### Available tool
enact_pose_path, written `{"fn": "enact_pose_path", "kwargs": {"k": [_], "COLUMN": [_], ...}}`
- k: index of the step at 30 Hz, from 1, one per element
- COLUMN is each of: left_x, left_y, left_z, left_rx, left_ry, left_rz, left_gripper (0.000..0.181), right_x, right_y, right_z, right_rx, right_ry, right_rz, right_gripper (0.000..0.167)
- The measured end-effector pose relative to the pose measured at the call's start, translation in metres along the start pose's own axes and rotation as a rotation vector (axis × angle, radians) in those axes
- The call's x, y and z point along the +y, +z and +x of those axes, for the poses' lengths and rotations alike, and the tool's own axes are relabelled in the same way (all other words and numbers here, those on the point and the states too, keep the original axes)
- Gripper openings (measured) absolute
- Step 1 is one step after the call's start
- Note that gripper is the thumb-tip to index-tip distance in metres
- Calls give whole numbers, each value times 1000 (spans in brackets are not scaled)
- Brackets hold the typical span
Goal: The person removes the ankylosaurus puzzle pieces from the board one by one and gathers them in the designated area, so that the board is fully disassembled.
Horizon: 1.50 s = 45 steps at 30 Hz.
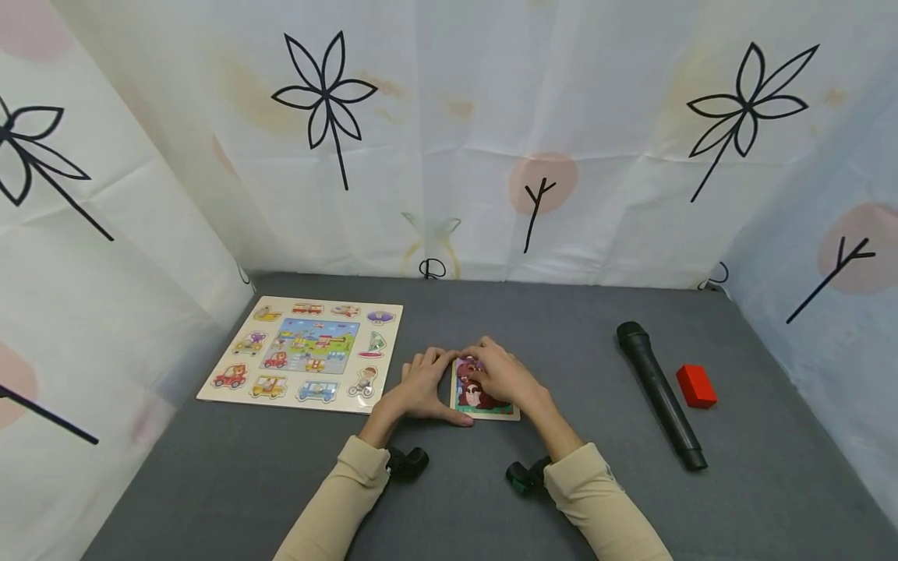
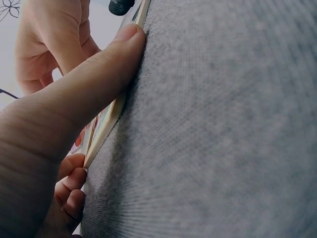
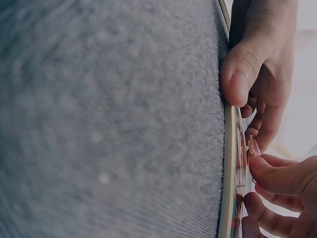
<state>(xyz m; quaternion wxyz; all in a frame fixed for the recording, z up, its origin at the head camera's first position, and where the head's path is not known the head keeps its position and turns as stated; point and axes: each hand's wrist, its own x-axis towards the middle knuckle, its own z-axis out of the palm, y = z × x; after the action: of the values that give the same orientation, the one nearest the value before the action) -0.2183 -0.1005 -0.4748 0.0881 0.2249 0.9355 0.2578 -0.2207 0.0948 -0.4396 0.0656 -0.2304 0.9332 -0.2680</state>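
Left grip (image 1: 423, 389): spans and holds the edges of the small puzzle board (image 1: 484, 407), thumb along the near edge, fingertips about the far-left corner. Right grip (image 1: 503, 374): thumb and fingertip pinch a small puzzle piece (image 3: 254, 146), tilted at the board's face; contact between piece and board cannot be judged. The board, printed with a reddish-brown cartoon animal, lies flat on the tabletop (image 1: 449, 506), between the two grips and partly beneath the right one.

Surroundings: large vehicle puzzle (image 1: 291, 391) flat to the left of the left grip, reaching farther back. Black microphone (image 1: 662, 397) well apart, right of the right grip, its thicker head end pointing away from the person. Red block (image 1: 697, 386) farther right, just beyond the microphone. Patterned curtain (image 1: 603, 195) behind both grips.
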Motion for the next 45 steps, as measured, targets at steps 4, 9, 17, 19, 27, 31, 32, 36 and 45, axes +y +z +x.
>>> {"fn": "enact_pose_path", "kwargs": {"k": [4,9,17,19,27,31,32,36,45], "left_x": [0,0,-1,-1,-3,-4,-5,-6,-6], "left_y": [0,-1,-2,-2,-3,-4,-4,-4,-3], "left_z": [0,0,1,1,1,1,1,0,1], "left_rx": [0,-5,-24,-31,-39,-44,-45,-51,-45], "left_ry": [-3,-5,-8,-8,4,11,12,7,8], "left_rz": [-9,-15,-27,-32,-39,-39,-43,-47,-47], "left_gripper": [111,111,111,111,111,110,110,109,109], "right_x": [2,11,36,43,65,72,73,77,80], "right_y": [-2,-11,-31,-35,-51,-53,-53,-52,-48], "right_z": [-2,-5,-8,-9,-15,-16,-16,-16,-16], "right_rx": [11,21,28,29,55,59,57,55,33], "right_ry": [-23,-22,24,26,61,80,83,96,125], "right_rz": [-8,-17,-23,-22,-21,-25,-27,-30,-34], "right_gripper": [31,30,32,32,31,30,30,30,31]}}
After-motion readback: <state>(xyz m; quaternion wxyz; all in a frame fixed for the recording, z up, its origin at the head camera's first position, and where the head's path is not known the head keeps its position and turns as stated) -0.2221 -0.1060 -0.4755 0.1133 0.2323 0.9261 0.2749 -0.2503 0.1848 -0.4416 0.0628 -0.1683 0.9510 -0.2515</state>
